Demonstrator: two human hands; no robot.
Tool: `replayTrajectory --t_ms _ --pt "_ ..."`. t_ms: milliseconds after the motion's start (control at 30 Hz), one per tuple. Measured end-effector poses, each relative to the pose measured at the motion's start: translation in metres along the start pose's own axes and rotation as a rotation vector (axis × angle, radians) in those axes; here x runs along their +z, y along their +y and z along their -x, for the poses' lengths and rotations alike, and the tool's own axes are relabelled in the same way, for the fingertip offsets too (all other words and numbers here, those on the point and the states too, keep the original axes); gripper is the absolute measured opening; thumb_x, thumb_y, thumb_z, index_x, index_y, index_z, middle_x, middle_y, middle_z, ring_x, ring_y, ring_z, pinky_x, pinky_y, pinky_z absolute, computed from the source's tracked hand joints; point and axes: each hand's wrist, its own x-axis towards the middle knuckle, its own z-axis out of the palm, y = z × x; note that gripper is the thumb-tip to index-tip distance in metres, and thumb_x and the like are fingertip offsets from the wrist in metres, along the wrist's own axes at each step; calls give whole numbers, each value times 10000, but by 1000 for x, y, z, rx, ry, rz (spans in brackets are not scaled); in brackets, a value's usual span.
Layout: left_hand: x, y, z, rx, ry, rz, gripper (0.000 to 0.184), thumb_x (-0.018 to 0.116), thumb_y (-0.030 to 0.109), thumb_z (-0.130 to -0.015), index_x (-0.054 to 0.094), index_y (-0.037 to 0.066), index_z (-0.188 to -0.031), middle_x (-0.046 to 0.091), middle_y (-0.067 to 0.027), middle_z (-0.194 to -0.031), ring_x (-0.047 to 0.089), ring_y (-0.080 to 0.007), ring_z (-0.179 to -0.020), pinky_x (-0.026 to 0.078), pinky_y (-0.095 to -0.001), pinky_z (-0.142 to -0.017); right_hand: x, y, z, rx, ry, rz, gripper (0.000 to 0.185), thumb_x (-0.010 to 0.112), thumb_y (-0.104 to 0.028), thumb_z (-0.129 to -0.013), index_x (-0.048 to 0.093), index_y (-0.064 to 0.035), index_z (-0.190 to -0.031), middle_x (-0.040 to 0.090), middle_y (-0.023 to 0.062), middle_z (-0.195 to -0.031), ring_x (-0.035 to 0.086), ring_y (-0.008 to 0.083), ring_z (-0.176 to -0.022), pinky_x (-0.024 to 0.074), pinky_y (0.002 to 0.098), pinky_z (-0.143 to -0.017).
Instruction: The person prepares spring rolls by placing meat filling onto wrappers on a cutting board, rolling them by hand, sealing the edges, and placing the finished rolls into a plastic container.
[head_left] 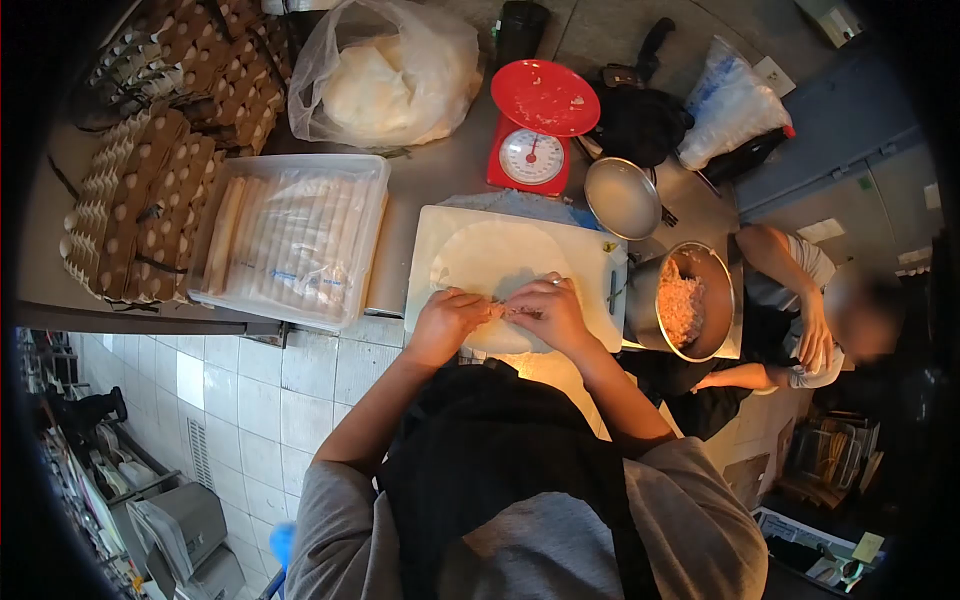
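A thin, pale round wrapper point(485, 250) lies on a white cutting board point(600, 275). Over its near part my left hand point(450, 325) and my right hand point(548, 312) face each other, fingers bent inward. Between the fingertips shows a small strip of pinkish minced filling point(497, 311), which both hands pinch from either side. My right hand wears a ring. Just right of the board, a steel pot point(715, 290) holds more minced filling point(680, 308).
Behind the board stand a red kitchen scale point(532, 155) and a bag of pale wrappers point(395, 90). To the left are a plastic box of long rolls point(290, 240) and stacked egg trays point(140, 210). A metal bowl point(622, 197) sits behind the pot; a person point(785, 265) is at right.
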Motion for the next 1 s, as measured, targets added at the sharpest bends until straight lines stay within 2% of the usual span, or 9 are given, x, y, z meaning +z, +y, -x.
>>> replayTrajectory --t_ms 67,167,267,367,467,567,667,767,1000 --pt "12 0 -3 12 19 -11 255 706 139 -749 704 57 -991 693 -73 -936 620 -263 -837 487 -359 -756 -9 7 5 38 12 -10 173 804 -204 -622 731 -185 -777 676 -63 -843 543 186 -853 364 343 -772" --pt "20 9 -14 -62 -71 29 249 701 126 -747 701 54 -985 689 -78 -939 617 -267 -832 491 -364 -738 -4 23 13 63 -38 47 220 826 -229 -584 732 -176 -776 647 -52 -819 546 190 -855 376 344 -766" --pt "25 9 -16 -79 -97 34 241 692 121 -753 696 50 -983 687 -84 -927 614 -273 -820 494 -369 -734 -19 16 12 79 50 -26 253 836 -249 -564 734 -174 -783 622 -39 -807 541 197 -848 388 347 -757" --pt "42 8 -16 16 6 19 261 703 135 -743 689 50 -989 684 -88 -904 612 -277 -811 496 -374 -735 -20 29 21 105 39 53 277 840 -256 -555 737 -167 -796 623 -33 -815 543 203 -848 398 348 -754" --pt "45 15 -26 12 -65 15 300 696 166 -720 685 58 -1000 673 -73 -865 605 -250 -774 498 -361 -725 -18 32 24 115 -6 83 309 842 -252 -548 737 -154 -822 619 -23 -835 547 207 -844 404 351 -756" --pt "54 12 -25 6 -38 -9 307 707 188 -717 683 59 -995 674 -66 -902 603 -243 -819 491 -358 -760 -31 23 25 126 38 57 317 834 -234 -565 736 -140 -851 606 -9 -840 548 215 -831 408 360 -747" --pt "65 25 -35 22 -13 5 314 735 145 -693 688 68 -994 658 -70 -862 596 -263 -812 488 -362 -754 -26 35 34 167 1 58 332 832 -217 -571 734 -128 -875 591 8 -835 547 223 -826 411 367 -748" --pt "76 26 -43 0 -68 -35 352 733 160 -702 674 81 -1041 636 -63 -872 587 -254 -866 476 -363 -786 -24 42 38 114 69 76 364 838 -204 -557 740 -133 -900 576 20 -809 549 229 -829 422 360 -738" --pt "64 25 -33 -55 -164 -116 358 729 182 -720 666 104 -1063 607 -62 -933 571 -266 -943 454 -392 -833 -36 50 54 182 103 75 400 840 -169 -558 742 -138 -944 570 26 -840 539 237 -829 449 360 -751"
